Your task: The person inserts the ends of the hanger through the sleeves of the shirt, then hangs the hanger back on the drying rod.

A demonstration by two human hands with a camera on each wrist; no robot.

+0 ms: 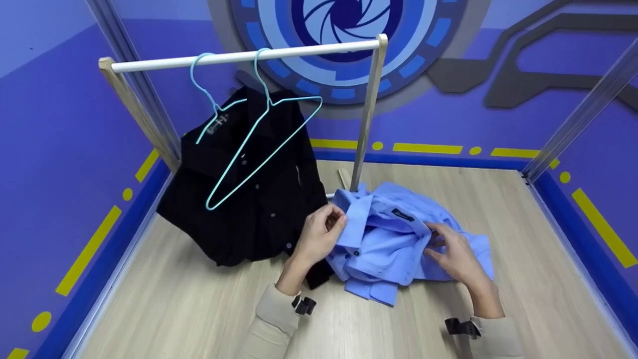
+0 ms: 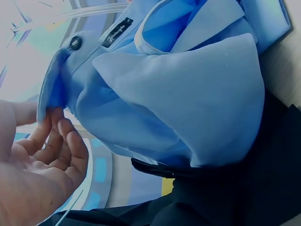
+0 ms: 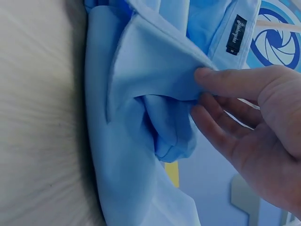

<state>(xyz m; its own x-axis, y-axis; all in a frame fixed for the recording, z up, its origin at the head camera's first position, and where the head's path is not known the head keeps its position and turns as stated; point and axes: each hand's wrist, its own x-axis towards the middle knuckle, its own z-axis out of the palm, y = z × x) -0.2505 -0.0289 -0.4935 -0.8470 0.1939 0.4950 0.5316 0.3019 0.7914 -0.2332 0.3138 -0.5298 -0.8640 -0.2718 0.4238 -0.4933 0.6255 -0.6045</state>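
While the blue shirt (image 1: 384, 264) lies on the worktop (image 1: 199, 309) at the lower centre-right, the left hand's grip (image 1: 318, 234) pinches one side of its collar (image 1: 358, 224) and the right hand's grip (image 1: 456, 254) the other, seemingly to spread it open. A bare hanger (image 1: 269, 103) hangs upper left.

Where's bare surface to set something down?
Bare pale wood-grain surface: right of the light-blue collared cloth shirt, toward the purple right wall; also between the two beige sleeves, in front of that shirt. Crowded: left, where the black buttoned cloth shirt borders the blue one beside the left hand.
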